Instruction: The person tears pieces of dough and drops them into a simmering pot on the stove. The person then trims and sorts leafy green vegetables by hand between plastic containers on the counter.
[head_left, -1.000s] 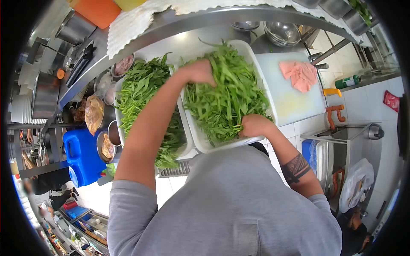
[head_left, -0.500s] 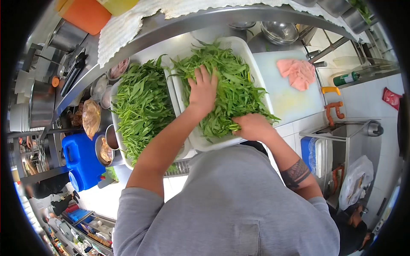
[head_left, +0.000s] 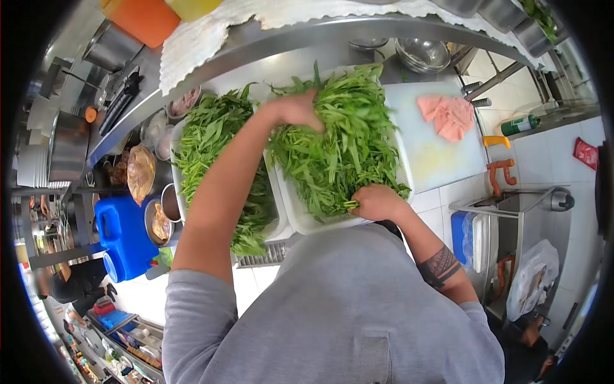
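Observation:
Long leafy greens (head_left: 348, 128), which look like water spinach, are heaped in the right-hand white plastic basket (head_left: 307, 221). My left hand (head_left: 299, 110) is at the heap's upper left, curled against the leaves with its thumb showing. Its other fingers are partly buried and slightly blurred. At the basket's near right corner, my right hand (head_left: 378, 202) is closed around a bundle of stems. Beside it on the left, a second white basket (head_left: 279, 221) holds more of the same greens (head_left: 208, 147), partly behind my left forearm.
A white cutting board (head_left: 441, 157) with a pink cloth (head_left: 448, 115) lies to the right. Metal bowls (head_left: 422, 54) sit behind it. A steel shelf edge (head_left: 307, 35) crosses overhead. On the left are a blue jerrycan (head_left: 125, 240) and a pot (head_left: 170, 203). Another person (head_left: 77, 281) stands at far left.
My left hand has gone from lying spread on top of the greens to their left side, and the leaves there are bunched up higher. My right hand stays on the stems.

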### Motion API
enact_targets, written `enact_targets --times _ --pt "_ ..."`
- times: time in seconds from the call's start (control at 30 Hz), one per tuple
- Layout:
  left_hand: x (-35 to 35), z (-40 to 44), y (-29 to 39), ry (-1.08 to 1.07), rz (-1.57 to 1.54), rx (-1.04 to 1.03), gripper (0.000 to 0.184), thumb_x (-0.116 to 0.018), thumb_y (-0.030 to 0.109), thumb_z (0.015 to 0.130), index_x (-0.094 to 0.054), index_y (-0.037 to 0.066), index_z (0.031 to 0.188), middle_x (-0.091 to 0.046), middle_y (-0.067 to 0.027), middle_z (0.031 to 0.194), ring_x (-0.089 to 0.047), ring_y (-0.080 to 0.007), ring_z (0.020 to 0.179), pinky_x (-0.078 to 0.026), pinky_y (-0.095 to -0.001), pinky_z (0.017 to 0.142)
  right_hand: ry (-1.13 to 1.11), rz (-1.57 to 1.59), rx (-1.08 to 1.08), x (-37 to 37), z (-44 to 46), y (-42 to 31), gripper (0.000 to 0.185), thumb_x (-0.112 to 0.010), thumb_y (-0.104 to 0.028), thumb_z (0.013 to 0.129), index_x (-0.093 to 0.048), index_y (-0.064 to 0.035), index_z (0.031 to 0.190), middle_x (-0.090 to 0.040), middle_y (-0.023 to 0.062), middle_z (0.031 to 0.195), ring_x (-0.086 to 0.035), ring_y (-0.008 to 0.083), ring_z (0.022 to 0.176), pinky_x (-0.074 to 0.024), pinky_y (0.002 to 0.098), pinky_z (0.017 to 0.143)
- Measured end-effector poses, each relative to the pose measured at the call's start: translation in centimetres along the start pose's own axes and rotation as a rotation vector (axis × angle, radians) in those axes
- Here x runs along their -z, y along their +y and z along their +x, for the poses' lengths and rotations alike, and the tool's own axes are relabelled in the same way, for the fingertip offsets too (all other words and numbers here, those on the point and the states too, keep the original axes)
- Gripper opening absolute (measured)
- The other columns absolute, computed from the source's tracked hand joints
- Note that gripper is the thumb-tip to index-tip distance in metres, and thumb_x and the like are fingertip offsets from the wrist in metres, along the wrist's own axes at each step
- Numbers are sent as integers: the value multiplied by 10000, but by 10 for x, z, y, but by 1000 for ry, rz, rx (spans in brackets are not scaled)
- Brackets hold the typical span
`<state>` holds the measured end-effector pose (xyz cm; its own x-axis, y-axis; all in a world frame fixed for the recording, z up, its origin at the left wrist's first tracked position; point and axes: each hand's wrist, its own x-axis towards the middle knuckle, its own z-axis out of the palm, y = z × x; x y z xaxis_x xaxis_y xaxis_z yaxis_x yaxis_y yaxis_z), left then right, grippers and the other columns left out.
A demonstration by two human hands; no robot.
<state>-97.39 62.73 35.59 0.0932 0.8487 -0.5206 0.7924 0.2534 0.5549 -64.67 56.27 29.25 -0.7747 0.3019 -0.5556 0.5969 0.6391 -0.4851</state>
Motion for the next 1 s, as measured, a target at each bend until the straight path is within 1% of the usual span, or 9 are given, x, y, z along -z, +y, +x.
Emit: enact_targets --times 0.17,0.23,0.37,0.5,0.53,0.63,0.73,0.87,1.0 --pt "37 -32 -3 47 -291 62 1117 -907 286 767 -314 66 1688 -434 -245 1658 -660 -312 1246 -603 -384 929 139 -46 51 15 -14 -15 254 -704 -284 897 -819 -82 998 -785 199 1031 -742 425 986 -587 525 913" --pt "29 -41 -9 84 -313 140 979 -874 273 818 -402 90 1656 -508 -241 1607 -688 -293 1170 -610 -348 856 167 -49 18 45 -34 -36 291 -771 -268 884 -825 -104 1119 -793 186 1040 -754 409 961 -601 487 872" --pt "-35 -48 -46 563 -143 41 722 -755 342 923 -558 -28 1511 -665 -297 1411 -656 -404 1319 -509 -435 1119 278 63 139 87 -57 -45 241 -794 -129 858 -824 -78 1092 -796 173 992 -763 391 898 -612 449 845" --pt "-87 -50 -41 647 -283 66 662 -738 211 956 -523 -66 1517 -662 -271 1413 -670 -348 1278 -520 -408 1085 570 280 201 125 -39 -52 217 -776 -2 859 -808 -23 1073 -788 165 1013 -758 359 932 -607 413 874" --pt "-94 -49 -41 681 -577 17 629 -716 150 970 -509 -57 1526 -659 -242 1406 -676 -309 1239 -529 -388 1058 645 261 239 133 -29 -53 231 -772 25 859 -801 -11 1086 -784 161 1034 -755 349 969 -603 402 894" --pt "-107 -59 -34 717 -988 -28 578 -661 6 989 -473 -57 1532 -639 -173 1388 -669 -214 1167 -538 -340 1008 732 138 444 130 29 -38 371 -755 -45 837 -762 -23 1207 -736 150 1222 -728 372 1067 -588 470 910" --pt "-124 -57 -42 733 -1093 -84 568 -664 -45 960 -481 -108 1495 -629 -192 1422 -654 -243 1244 -520 -351 1071 653 -7 276 132 63 -55 492 -781 -93 841 -707 -49 1326 -664 138 1382 -700 366 1167 -580 465 960" --pt "-132 -66 -39 768 -1052 -52 521 -658 -34 968 -522 -85 1469 -628 -209 1433 -647 -255 1275 -530 -354 1067 541 -199 115 135 85 -68 600 -849 -170 840 -668 -91 1407 -599 157 1463 -694 375 1177 -564 477 997" --pt "-130 -90 -17 1121 -573 -22 434 -661 -5 953 -614 -47 1383 -638 -229 1379 -665 -379 1226 -534 -397 1056 600 -92 183 151 66 -61 544 -856 -151 839 -697 -65 1353 -654 142 1377 -695 363 1160 -560 456 970"
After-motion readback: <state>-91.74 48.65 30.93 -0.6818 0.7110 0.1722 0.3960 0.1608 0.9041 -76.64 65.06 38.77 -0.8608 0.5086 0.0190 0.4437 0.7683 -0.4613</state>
